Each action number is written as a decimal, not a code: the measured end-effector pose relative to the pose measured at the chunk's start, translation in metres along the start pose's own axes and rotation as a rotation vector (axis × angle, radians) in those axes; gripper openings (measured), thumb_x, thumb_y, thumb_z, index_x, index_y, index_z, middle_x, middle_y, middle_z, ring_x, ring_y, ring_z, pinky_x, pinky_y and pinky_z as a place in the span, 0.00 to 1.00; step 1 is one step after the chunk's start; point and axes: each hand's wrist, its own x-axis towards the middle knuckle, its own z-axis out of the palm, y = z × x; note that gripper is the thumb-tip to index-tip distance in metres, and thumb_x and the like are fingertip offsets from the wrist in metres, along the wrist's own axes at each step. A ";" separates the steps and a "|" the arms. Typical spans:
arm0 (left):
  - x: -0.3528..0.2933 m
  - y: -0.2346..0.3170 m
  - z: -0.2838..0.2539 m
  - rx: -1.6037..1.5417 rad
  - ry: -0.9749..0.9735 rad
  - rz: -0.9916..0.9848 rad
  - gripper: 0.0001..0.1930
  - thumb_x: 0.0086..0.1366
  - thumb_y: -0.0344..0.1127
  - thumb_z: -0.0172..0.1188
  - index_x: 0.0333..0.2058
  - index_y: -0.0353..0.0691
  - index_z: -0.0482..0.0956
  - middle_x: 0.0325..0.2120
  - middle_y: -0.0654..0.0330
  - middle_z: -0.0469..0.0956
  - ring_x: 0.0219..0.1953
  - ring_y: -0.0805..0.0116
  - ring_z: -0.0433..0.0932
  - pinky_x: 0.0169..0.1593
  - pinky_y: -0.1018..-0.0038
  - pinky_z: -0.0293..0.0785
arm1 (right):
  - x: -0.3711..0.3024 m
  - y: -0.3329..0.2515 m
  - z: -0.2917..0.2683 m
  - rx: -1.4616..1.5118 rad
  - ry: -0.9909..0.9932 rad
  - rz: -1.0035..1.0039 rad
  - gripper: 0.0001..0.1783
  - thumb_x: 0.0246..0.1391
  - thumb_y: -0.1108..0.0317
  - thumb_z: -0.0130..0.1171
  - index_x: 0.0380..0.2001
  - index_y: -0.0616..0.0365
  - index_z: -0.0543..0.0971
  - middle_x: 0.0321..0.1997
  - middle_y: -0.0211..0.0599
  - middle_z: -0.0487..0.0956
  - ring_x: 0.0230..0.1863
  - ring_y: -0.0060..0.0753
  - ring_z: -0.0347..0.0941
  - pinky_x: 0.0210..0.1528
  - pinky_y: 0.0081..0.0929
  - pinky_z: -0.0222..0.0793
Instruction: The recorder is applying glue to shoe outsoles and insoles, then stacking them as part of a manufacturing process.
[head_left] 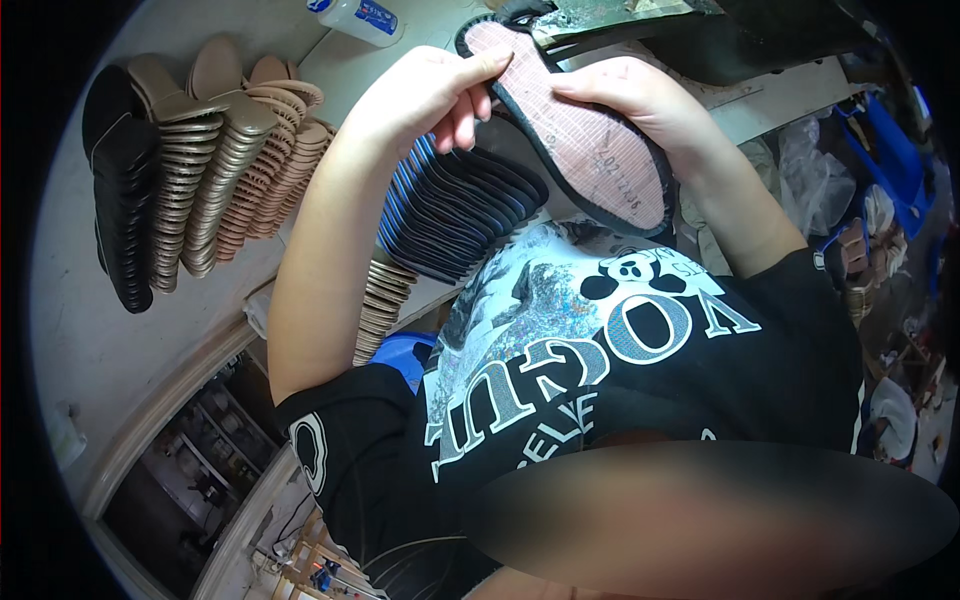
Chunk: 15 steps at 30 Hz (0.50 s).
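Shoe sole (570,130), one: pink patterned face toward view, black rim. Held slantwise between left hand (435,95) and right hand (640,100), wide end toward black shirt (790,370). Left hand: partly closed, thumb on face near narrow end, fingers loosely curled at rim. Right hand: closed on opposite edge, thumb on face, other fingers hidden behind. Just below left hand: black-and-blue soles (460,205), packed edge to edge. Left of left hand, past forearm: pink stack (285,165), gold stack (185,185), black stack (125,210), barely a gap between. Beyond left hand: white bottle (355,20) on counter (350,65), open room between. Right of right hand, well apart: clear plastic bag (812,165).
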 end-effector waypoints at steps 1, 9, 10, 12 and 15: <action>0.000 0.000 0.002 -0.020 0.040 0.006 0.27 0.62 0.55 0.55 0.14 0.39 0.73 0.04 0.61 0.68 0.03 0.79 0.63 0.08 0.85 0.56 | -0.005 -0.004 -0.006 0.005 0.006 0.003 0.17 0.54 0.61 0.59 0.40 0.65 0.79 0.30 0.29 0.79 0.28 0.13 0.70 0.33 0.13 0.65; 0.015 -0.006 -0.013 0.112 0.123 0.028 0.30 0.58 0.61 0.56 0.12 0.38 0.72 0.03 0.65 0.63 0.06 0.78 0.61 0.13 0.81 0.55 | -0.025 0.007 -0.032 0.095 -0.068 0.106 0.17 0.53 0.60 0.61 0.34 0.66 0.80 0.30 0.30 0.80 0.29 0.14 0.73 0.33 0.14 0.68; 0.018 -0.008 -0.015 0.109 0.119 0.028 0.30 0.58 0.61 0.56 0.12 0.38 0.72 0.03 0.65 0.63 0.06 0.78 0.61 0.13 0.81 0.55 | -0.023 0.007 -0.029 0.141 -0.047 0.108 0.17 0.53 0.60 0.61 0.34 0.66 0.80 0.29 0.30 0.80 0.29 0.14 0.73 0.33 0.14 0.68; 0.022 -0.010 -0.019 0.135 0.243 0.072 0.31 0.57 0.62 0.57 0.11 0.38 0.72 0.04 0.66 0.63 0.08 0.79 0.61 0.14 0.81 0.55 | -0.016 0.006 -0.023 0.167 -0.046 0.120 0.17 0.54 0.60 0.61 0.34 0.66 0.80 0.30 0.31 0.80 0.29 0.15 0.73 0.33 0.15 0.67; 0.030 -0.019 -0.032 0.132 0.288 0.044 0.28 0.58 0.59 0.58 0.12 0.40 0.72 0.04 0.68 0.62 0.08 0.81 0.59 0.14 0.83 0.52 | 0.002 0.018 -0.016 0.175 0.010 0.057 0.17 0.54 0.60 0.60 0.37 0.66 0.79 0.33 0.32 0.79 0.32 0.16 0.73 0.34 0.15 0.67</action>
